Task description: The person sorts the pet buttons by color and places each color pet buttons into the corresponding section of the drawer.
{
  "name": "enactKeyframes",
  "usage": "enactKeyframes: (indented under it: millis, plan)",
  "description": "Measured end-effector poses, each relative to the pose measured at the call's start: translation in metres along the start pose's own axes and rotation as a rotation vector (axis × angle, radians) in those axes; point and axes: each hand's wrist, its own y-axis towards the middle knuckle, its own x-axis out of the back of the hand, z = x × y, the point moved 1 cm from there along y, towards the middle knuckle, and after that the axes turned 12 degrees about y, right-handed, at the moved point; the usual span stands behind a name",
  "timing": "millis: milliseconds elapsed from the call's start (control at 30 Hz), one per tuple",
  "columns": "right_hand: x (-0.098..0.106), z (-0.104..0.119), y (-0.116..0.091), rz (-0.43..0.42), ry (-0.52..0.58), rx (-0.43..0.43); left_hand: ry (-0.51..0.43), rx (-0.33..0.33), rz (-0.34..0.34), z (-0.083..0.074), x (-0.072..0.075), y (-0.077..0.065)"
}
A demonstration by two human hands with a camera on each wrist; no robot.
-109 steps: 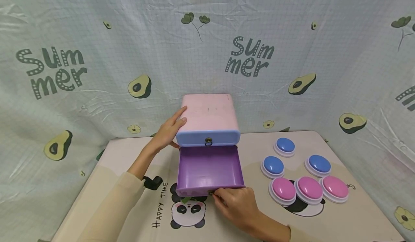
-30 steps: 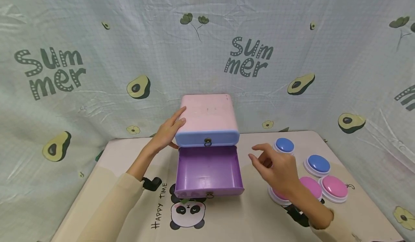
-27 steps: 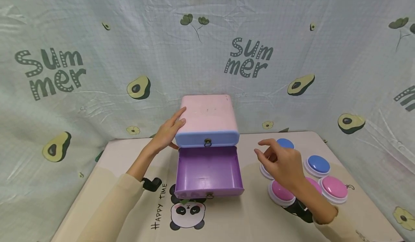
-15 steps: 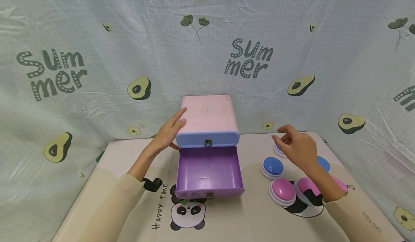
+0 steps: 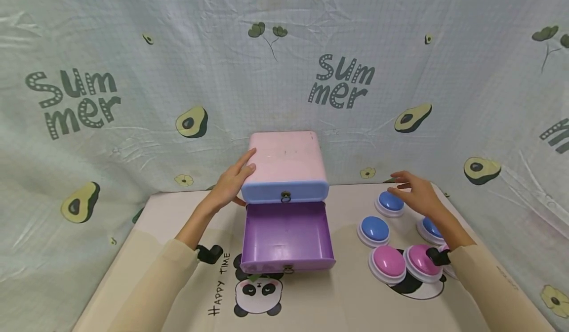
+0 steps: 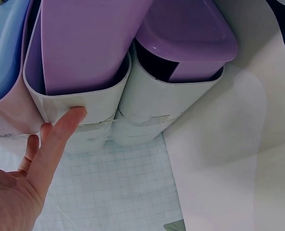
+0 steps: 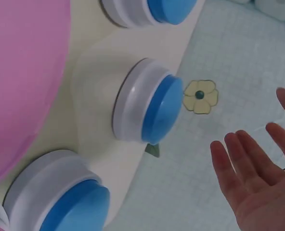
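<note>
L slv [image 5: 148, 285], R slv [image 5: 491, 285]: beige | L wrist-cam [image 5: 210, 254], R wrist-cam [image 5: 438, 257]: blk

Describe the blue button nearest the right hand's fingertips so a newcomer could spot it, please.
From the pink-topped drawer unit, look right to the cluster of round buttons. Three are blue, behind the pink buttons; the blue button by the right hand is the one farthest back.

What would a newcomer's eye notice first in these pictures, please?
Probably the open purple drawer, which juts forward from the pink-topped cabinet in the middle of the head view, with the left hand against the cabinet's left side. Next, likely, come the glossy blue buttons and pink buttons on the right part of the table, where the right hand hovers near the farthest blue button.
</note>
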Motion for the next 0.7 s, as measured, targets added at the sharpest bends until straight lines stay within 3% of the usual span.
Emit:
enactKeyframes:
  millis: [200,533,700]
  plan:
    - [-0.005,-0.015,0.009,0.101,0.011,-0.027,-0.001,-0.006,0.005,-0.018,0.005,-0.013]
    - [-0.01,-0.036,0.016,0.216,-0.002,-0.09,-0.019,-0.01,0.003,-0.015,0.002,-0.012]
    - [-0.01,-0.045,0.018,0.245,-0.004,-0.035,-0.019,-0.01,0.007,-0.016,0.002,-0.012]
